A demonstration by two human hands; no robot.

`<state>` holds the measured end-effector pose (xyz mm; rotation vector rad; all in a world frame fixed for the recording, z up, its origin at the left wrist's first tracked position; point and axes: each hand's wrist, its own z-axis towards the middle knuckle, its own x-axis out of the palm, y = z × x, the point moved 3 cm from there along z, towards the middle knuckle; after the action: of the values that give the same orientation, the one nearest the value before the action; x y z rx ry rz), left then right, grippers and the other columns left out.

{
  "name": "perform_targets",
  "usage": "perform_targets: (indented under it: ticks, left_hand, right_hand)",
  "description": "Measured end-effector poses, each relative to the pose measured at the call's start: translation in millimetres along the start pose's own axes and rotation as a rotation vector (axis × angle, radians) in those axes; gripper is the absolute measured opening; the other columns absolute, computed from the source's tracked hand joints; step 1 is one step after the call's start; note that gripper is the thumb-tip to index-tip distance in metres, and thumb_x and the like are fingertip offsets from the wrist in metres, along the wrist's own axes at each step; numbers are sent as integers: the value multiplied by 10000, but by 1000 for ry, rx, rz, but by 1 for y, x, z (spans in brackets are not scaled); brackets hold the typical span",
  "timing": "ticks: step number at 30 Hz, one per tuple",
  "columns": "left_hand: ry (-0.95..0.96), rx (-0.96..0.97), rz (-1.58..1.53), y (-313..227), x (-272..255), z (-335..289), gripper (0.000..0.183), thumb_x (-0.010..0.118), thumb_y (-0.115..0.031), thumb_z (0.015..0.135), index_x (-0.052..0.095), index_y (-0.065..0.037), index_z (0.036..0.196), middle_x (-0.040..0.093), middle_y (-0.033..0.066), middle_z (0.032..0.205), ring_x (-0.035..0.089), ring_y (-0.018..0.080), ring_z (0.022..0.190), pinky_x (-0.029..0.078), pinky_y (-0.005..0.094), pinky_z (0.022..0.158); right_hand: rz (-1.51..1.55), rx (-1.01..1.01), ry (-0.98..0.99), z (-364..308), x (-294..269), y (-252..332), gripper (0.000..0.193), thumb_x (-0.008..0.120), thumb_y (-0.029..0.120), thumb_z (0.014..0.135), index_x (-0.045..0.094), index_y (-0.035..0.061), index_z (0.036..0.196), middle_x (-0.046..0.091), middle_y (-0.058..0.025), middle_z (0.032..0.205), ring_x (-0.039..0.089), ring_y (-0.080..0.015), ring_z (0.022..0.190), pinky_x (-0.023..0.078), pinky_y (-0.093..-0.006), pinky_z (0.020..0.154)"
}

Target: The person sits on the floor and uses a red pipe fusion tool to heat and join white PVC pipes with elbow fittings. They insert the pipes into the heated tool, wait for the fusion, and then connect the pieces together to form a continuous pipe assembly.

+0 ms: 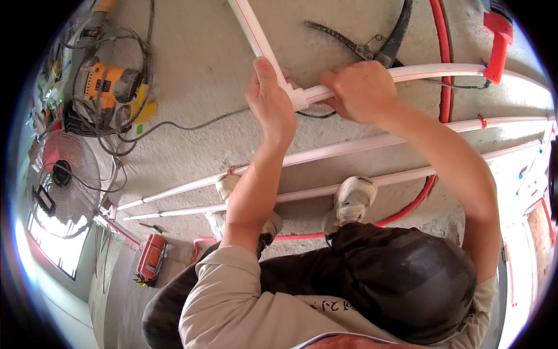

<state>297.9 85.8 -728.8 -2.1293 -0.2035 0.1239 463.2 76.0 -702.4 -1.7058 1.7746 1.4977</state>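
Observation:
My left hand is closed around a white plastic pipe with a thin red stripe, its thumb lying along the top. At that pipe's lower end sits a white elbow fitting. A second white striped pipe runs into the elbow from the right. My right hand grips this pipe close to the fitting, its fingertips curled under and partly hidden. Just beyond my right hand lies a pair of black-handled cutters on the floor.
Two long white pipes run along the concrete floor before my shoes. Red conduit crosses on the right, near a red-handled tool. Leftward are a yellow power tool with looped cable, a fan and a red boxy object.

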Motion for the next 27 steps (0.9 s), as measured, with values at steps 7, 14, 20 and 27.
perform_targets:
  ticks: [7, 14, 20, 27]
  left_hand:
    - [-66, -74, 114, -1, 0, -1, 507, 410, -449, 1051, 580, -21, 840, 538, 63, 698, 531, 165, 576, 465, 315, 544]
    - [-33, -16, 39, -6, 3, 0, 473, 414, -407, 1058, 559, -11, 843, 526, 65, 730, 529, 157, 623, 457, 311, 563]
    - [28, -30, 47, -5, 0, 2, 323, 509, -312, 1034, 554, -33, 877, 532, 45, 724, 526, 131, 610, 440, 289, 548]
    - [70, -25, 128, -4, -2, 0, 226, 640, -232, 972, 566, -35, 889, 559, 20, 699, 525, 91, 603, 425, 268, 533]
  right_hand:
    - [30, 7, 57, -1, 2, -3, 206, 675, 287, 806, 653, 105, 898, 699, -84, 799, 703, -301, 746, 552, -447, 615]
    - [119, 8, -20, -3, 4, -5, 221, 689, 272, 800, 642, 93, 920, 692, -89, 816, 697, -295, 776, 548, -436, 649]
    - [10, -67, -393, -22, 4, -9, 246, 732, 238, 754, 616, 111, 929, 605, -34, 945, 605, -253, 969, 506, -382, 797]
    - [-189, -160, -573, -30, 5, -3, 72, 654, 151, 730, 613, 99, 758, 508, -13, 822, 527, -193, 851, 467, -309, 674]
